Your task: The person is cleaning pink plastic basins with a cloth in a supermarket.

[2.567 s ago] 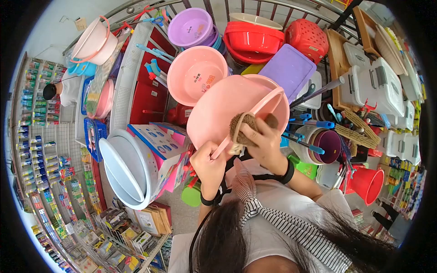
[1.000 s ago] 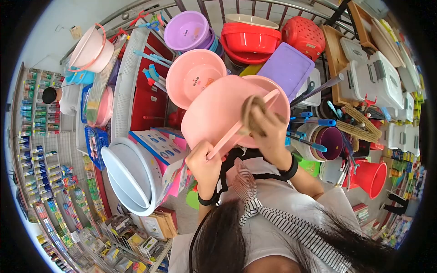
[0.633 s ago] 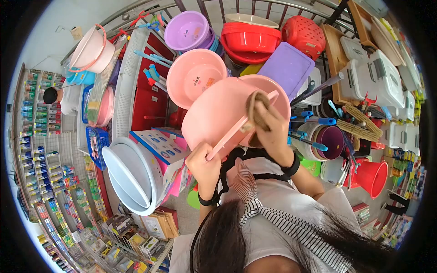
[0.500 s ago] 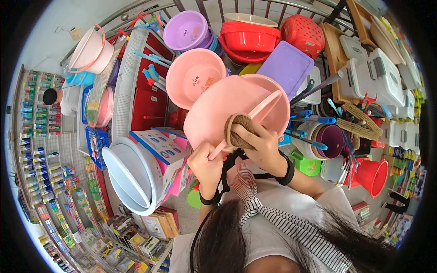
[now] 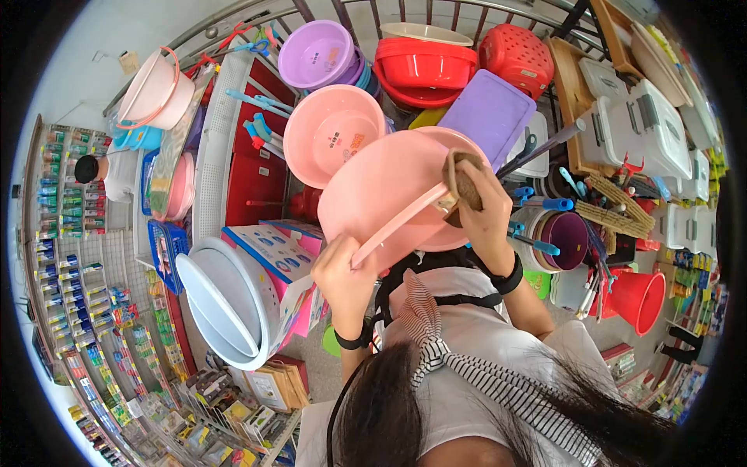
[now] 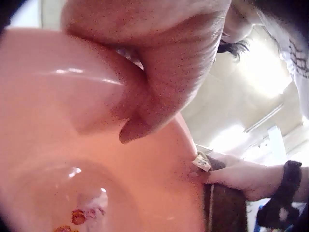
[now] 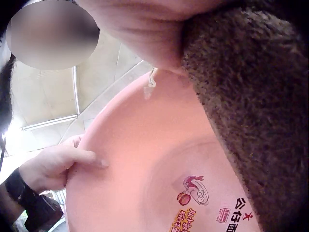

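A pink plastic basin (image 5: 381,167) is held tilted up on edge in front of the person. My left hand (image 5: 342,274) grips its rim at the near left, thumb inside the basin in the left wrist view. At the other end of the rim, my right hand (image 5: 489,208) holds a brown fuzzy cloth (image 5: 467,183) folded over the edge. The cloth (image 7: 251,101) fills the right side of the right wrist view, hiding part of the basin's inside. Printed red figures and lettering show on the basin's bottom there. A small pale tag (image 6: 202,162) hangs beside the cloth.
Another pink basin (image 5: 331,128) stands just behind, with purple basins (image 5: 315,54) and red basins (image 5: 428,66) beyond. A purple lid (image 5: 490,117) lies to the right. Pale blue tubs (image 5: 222,303) and boxes stand left; buckets, poles (image 5: 545,148) and mops crowd the right.
My right hand has slid the cloth along the rim, from near the left hand out to the far right end. The left hand keeps its grip; the basin has tilted slightly.
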`<move>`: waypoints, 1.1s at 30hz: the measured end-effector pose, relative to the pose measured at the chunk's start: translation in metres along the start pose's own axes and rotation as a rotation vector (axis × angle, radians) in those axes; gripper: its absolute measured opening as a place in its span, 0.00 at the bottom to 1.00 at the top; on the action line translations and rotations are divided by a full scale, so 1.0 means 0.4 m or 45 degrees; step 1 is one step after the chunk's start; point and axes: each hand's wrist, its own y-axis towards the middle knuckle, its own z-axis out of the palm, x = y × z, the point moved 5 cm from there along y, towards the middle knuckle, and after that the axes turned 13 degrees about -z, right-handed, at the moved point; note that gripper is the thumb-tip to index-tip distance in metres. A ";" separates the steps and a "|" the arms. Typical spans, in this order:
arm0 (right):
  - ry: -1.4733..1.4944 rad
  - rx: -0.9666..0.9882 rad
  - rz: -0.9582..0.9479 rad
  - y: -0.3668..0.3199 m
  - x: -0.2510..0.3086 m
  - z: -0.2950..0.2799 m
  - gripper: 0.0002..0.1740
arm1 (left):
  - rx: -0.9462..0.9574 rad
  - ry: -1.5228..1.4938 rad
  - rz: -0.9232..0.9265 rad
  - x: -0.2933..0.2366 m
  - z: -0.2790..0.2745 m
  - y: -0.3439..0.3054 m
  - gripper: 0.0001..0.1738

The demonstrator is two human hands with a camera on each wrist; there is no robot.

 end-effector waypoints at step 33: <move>0.056 0.009 -0.056 0.003 0.037 0.047 0.27 | -0.070 -0.086 -0.049 0.000 -0.034 -0.045 0.12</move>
